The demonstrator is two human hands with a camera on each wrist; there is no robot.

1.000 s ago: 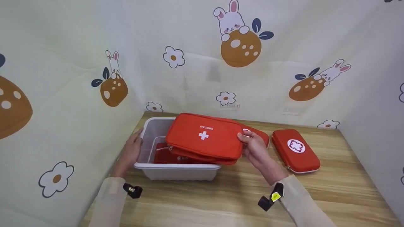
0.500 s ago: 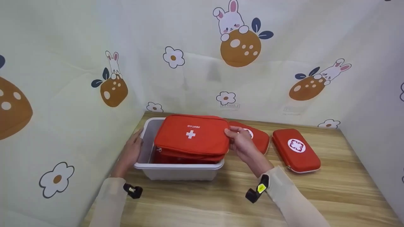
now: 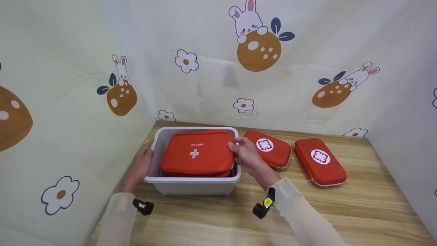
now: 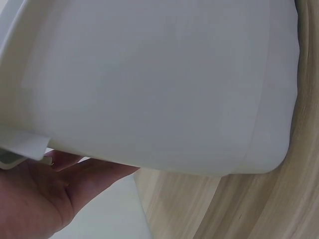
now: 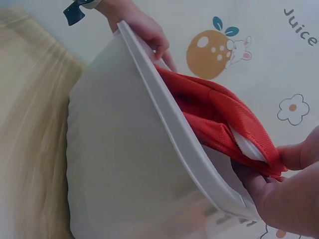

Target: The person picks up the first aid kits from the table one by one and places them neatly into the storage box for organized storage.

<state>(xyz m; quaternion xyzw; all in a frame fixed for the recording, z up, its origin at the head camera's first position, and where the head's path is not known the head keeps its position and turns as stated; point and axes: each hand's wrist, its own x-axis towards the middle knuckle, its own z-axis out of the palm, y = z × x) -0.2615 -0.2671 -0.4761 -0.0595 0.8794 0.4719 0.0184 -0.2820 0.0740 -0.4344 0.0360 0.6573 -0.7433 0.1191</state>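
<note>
A red fabric first-aid pouch with a white cross lies inside the white plastic bin on top of another red item. My right hand pinches the pouch's right edge, thumb on top; the right wrist view shows the pouch held at the bin's rim. My left hand rests against the bin's left wall with fingers at the rim; the left wrist view shows the palm against the bin's wall.
Two red hard-shell first-aid cases lie on the wooden table to the right of the bin. Printed fabric walls close in the left, back and right sides.
My right hand has carried the pouch leftward and down from above the bin's right rim into the bin. The left hand stayed on the bin's left wall.
</note>
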